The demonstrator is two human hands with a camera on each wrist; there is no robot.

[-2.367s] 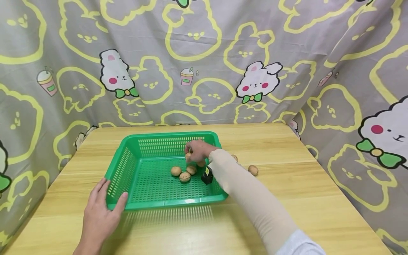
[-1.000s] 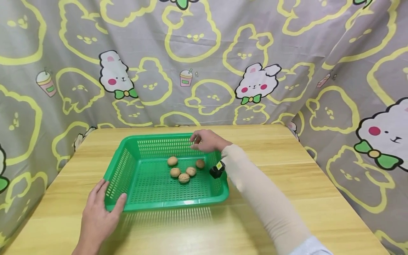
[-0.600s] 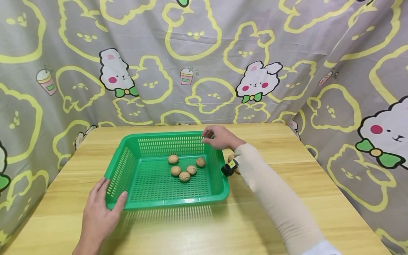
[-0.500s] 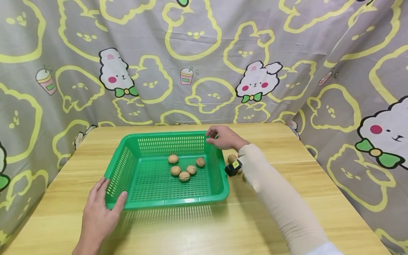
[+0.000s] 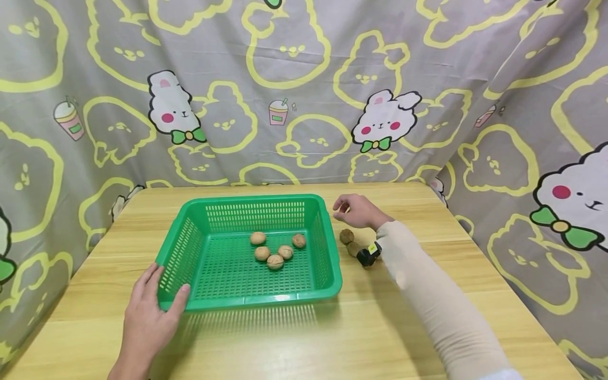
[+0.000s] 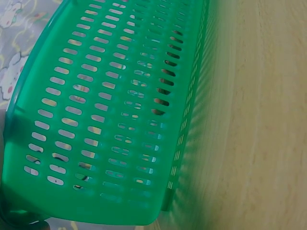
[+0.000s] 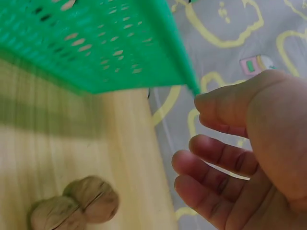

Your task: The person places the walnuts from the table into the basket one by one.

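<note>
A green slotted plastic basket [image 5: 247,302] stands on the wooden table with several walnuts [image 5: 275,262] loose on its floor, toward the right half. My left hand [image 5: 151,319] holds the basket's near left corner, thumb at the front rim and fingers along the left side. In the left wrist view the basket's perforated wall [image 6: 96,115] fills much of the picture. Just past the basket's right side hovers my right hand [image 5: 359,212], its fingers loosely bent and nothing between them. Below it, two brown walnuts [image 7: 93,199] lie touching on the table.
A small black camera [image 5: 368,255] on the right wrist partly covers the walnuts outside the basket. Behind and beside the table [image 5: 266,353] hangs a grey patterned curtain [image 5: 304,95].
My right hand has let go of a walnut inside the basket, where it now lies farther left. The hand has moved right, out past the rim. My left hand stays at the corner.
</note>
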